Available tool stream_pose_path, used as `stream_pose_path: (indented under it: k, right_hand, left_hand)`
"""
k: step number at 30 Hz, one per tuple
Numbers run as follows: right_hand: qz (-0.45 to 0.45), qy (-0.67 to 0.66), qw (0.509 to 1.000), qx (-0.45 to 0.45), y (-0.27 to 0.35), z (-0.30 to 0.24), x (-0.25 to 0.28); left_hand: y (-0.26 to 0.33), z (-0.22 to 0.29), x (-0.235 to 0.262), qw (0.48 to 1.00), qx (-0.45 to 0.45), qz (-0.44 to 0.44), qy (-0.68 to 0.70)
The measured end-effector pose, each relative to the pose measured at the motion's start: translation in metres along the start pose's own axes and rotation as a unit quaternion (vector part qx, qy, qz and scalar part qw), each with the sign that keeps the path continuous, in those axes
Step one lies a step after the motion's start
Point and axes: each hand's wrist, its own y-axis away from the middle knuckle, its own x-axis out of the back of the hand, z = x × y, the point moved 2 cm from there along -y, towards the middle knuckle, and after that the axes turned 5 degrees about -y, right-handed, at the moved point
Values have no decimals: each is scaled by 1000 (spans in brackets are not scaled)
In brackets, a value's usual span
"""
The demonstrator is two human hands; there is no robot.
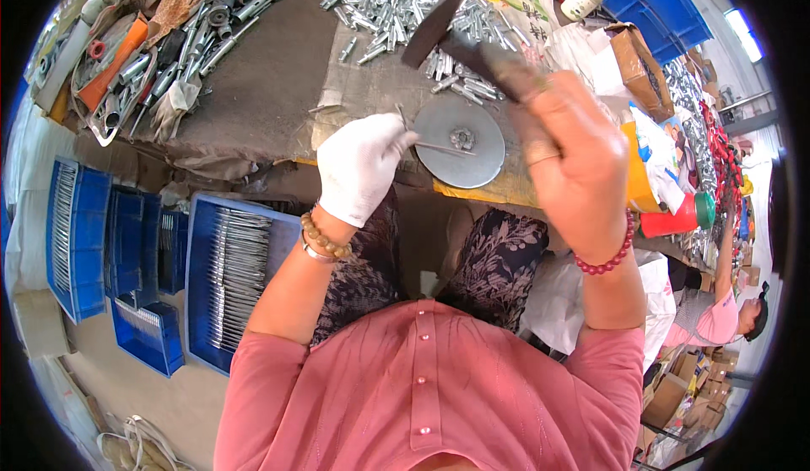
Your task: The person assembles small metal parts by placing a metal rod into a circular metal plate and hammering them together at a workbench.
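My left hand (356, 169), in a white glove, pinches a thin metal rod (445, 148). The rod reaches over a round grey metal disc (481, 157) on the bench edge. A small round metal piece (461, 138) sits at the disc's middle, next to the rod. Another thin metal end (400, 115) sticks up beside the gloved fingers; whether it belongs to the same rod I cannot tell. My right hand (578, 150), bare and slightly blurred, is wrapped round the handle of a hammer (439, 28). The hammer is raised, its dark head apart from the disc.
Small metal sleeves (396, 11) lie heaped beyond the disc. Tools and an orange-handled item (114, 64) crowd the bench's left. Blue bins (192, 281) of metal rods stand low at left. A red jar (671, 218) with green lid is at right; a person (717, 315) works farther off.
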Motion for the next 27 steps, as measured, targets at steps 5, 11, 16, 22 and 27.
stream_pose_path:
  k: [5, 11, 16, 22, 27]
  right_hand:
    - [-25, -49, 996, -64, 16, 13, 1]
    - [-12, -72, 993, -88, 33, 20, -4]
    - [-28, -78, 989, -120, 42, 24, -8]
    - [-30, -102, 982, -154, 70, 60, -51]
    - [-48, 34, 995, -81, 63, 64, -53]
  left_hand:
    - [0, -4, -3, 998, 42, -3, 46]
    - [0, -6, -2, 992, 62, 0, 113]
    - [0, -6, 4, 990, 75, -16, 119]
    - [-4, -5, 4, 993, 89, -49, 65]
    - [-5, -1, 13, 985, 115, -55, 117]
